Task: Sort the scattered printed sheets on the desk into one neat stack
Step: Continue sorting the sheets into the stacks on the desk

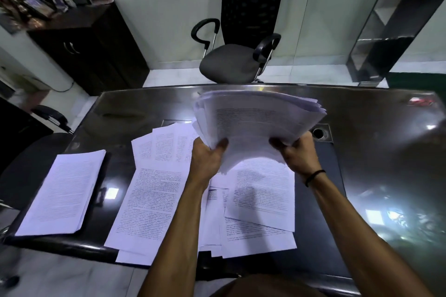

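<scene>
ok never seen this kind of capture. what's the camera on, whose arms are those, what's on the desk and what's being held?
One camera, worn on a person's head, looks forward and down. No robot: the arms are the wearer's. The left hand and right hand grip a thick bundle of sheets, fingers curled round its near edge, lifted above the dark glossy desk. Below lie scattered printed sheets, overlapping. A neater stack sits apart at the left. An office chair stands beyond the desk.

Glossy dark desk [362,142], matt paper sheets [154,202]
</scene>
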A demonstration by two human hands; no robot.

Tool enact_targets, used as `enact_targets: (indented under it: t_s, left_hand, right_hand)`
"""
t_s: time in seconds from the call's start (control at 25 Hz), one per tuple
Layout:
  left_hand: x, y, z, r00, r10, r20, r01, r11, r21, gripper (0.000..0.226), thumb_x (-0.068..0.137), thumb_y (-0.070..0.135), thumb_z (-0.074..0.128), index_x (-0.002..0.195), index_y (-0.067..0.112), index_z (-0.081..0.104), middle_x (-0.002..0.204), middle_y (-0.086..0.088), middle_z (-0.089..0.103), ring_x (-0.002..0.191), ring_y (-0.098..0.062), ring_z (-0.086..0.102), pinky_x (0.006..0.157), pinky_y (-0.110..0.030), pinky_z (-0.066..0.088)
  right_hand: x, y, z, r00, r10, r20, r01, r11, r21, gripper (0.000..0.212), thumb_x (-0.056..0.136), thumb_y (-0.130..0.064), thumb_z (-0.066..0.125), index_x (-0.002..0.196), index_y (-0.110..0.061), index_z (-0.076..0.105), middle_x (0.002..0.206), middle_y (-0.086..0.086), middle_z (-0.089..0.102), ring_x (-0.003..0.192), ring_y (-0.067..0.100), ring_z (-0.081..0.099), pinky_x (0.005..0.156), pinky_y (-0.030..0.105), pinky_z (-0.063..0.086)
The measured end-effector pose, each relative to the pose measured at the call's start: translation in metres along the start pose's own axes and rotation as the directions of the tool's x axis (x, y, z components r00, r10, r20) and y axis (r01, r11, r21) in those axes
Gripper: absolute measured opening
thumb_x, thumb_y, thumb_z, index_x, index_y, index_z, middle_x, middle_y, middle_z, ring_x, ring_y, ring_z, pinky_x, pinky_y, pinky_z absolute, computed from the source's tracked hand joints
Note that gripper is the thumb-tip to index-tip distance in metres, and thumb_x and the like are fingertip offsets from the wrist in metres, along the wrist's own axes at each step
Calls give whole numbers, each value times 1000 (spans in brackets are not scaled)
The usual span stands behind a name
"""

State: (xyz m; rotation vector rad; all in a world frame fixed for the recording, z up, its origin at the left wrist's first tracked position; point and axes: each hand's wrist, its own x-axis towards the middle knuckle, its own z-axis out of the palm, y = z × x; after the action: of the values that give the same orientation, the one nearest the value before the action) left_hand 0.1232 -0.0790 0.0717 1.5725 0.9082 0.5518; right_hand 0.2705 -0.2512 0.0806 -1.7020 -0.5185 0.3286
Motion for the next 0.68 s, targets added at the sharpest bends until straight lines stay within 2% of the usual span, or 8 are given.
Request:
enact_targets:
  t_s: [0.16,0.24,0.28,0.32,0.36,0.48,0.6,0.68]
  left_hand:
    - [-3,-7,0,1000,-9,-13,9,1000,-14,42,81,27,82,117,9,70,102,-9,76,94,-25,73,78,-40,62]
    - [-6,-7,1,1000,16,-16,-18,995,-97,41,76,34,85,105,7,71,92,-9,76,86,-18,72,72,-38,60]
    - [-9,-1,2,998,51,-43,-57,987,-151,32,78,35,83,93,10,70,81,-2,74,76,-13,68,66,-30,56]
    - [-11,7,4,994,76,-77,-90,975,-204,24,83,35,80,79,17,64,67,6,63,64,-8,57,60,-23,47]
    - [-11,15,6,988,99,-119,-126,962,-244,35,88,36,75,66,22,53,58,11,47,57,-7,43,56,-19,37]
    - [-13,38,20,965,113,-238,-170,957,-236,57,95,40,67,51,28,33,56,12,25,56,-10,23,53,-23,24]
    - [-10,35,28,946,-14,-322,-61,973,-222,54,89,38,73,48,23,40,50,12,38,52,-10,34,59,-27,32]
    - [-9,26,25,942,3,-336,-78,975,-209,30,84,43,74,64,26,62,65,14,64,65,-9,59,69,-30,48]
  right_hand:
    - [-7,-2,4,997,82,11,-83,996,35,15,77,0,80,86,-7,70,81,3,72,69,6,64,67,37,56]
    - [-11,-2,5,995,93,44,-98,982,158,24,75,-5,84,91,-18,72,84,-6,75,78,6,69,75,32,59]
    - [-12,-5,6,997,67,37,-74,976,204,23,75,-12,85,93,-19,73,87,-4,76,83,10,71,78,32,59]
    - [-11,-9,8,999,37,7,-38,971,236,21,75,-22,86,91,-18,73,86,-3,75,83,13,70,77,33,58]
    - [-10,-14,11,999,12,-47,0,965,262,24,75,-32,85,86,-16,71,80,-3,73,77,13,67,72,32,55]
    - [-5,-24,23,972,51,-229,25,948,316,38,71,-52,77,70,-18,62,55,-15,54,53,3,45,55,19,40]
    - [0,-21,34,921,154,-359,-57,962,265,41,68,-54,81,61,-20,59,51,-14,52,50,6,44,55,25,41]
    - [-1,-17,33,914,177,-364,-82,962,262,37,69,-50,83,64,-21,61,58,-13,57,55,7,49,59,28,44]
